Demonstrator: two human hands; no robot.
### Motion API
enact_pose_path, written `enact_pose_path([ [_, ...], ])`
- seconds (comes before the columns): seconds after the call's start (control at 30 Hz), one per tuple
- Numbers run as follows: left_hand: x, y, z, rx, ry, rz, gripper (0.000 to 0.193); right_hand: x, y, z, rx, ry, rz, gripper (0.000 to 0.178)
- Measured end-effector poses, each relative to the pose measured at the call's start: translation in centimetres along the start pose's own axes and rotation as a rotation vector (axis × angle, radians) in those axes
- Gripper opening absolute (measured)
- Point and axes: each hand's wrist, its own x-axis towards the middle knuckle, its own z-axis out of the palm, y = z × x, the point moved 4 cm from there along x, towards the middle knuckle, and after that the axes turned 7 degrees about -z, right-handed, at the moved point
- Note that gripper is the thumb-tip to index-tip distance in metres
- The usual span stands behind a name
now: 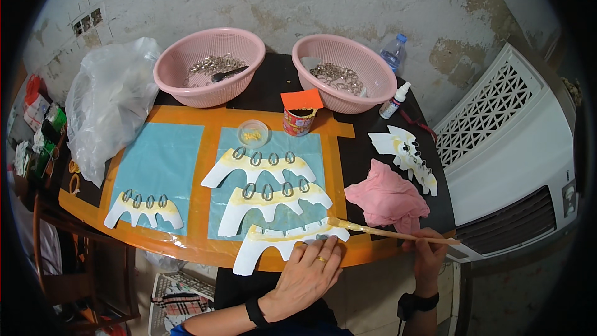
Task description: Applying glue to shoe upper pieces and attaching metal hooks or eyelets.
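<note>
My right hand [428, 260] is closed round the wooden handle of a thin brush [388, 232]. The brush's tip, coated in something yellowish, touches the right end of a white scalloped strip [252, 254] at the table's front edge. A yellowish smear runs along that strip's upper edge. Fingers stretched out, my left hand [309, 274] lies flat over the strip's lower right part and hides some of it. Just beyond lie a second white strip [233, 214] and a third [217, 171], each with several metal rings along the top. Another ringed strip [118, 211] lies at the left.
Two pink baskets [208, 96] [348, 102] hold metal rings at the back. Before them stand a red cup [298, 123] with an orange cover and a small clear dish [252, 140]. A pink cloth [388, 196], more white pieces [398, 143] and a spray bottle [392, 104] lie right.
</note>
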Motion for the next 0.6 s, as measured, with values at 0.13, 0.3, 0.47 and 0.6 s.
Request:
enact_pose_path([
  [0.13,-0.1,-0.2,0.2,0.003,0.001,-0.006,0.053,1.0,-1.2,0.6,-0.072,-0.069,-0.065,0.014],
  [0.3,-0.1,-0.1,0.1,-0.019,0.015,-0.033,0.054,1.4,-3.8,1.9,-0.368,-0.283,-0.321,0.005],
  [0.47,-0.4,0.0,0.5,-0.001,0.014,-0.026,0.054,1.3,-4.0,1.3,-0.342,-0.287,-0.56,0.019],
  [0.6,-0.7,0.3,0.3,0.025,0.005,-0.023,0.055,1.5,-4.2,-0.3,-0.173,-0.175,-0.452,0.021],
])
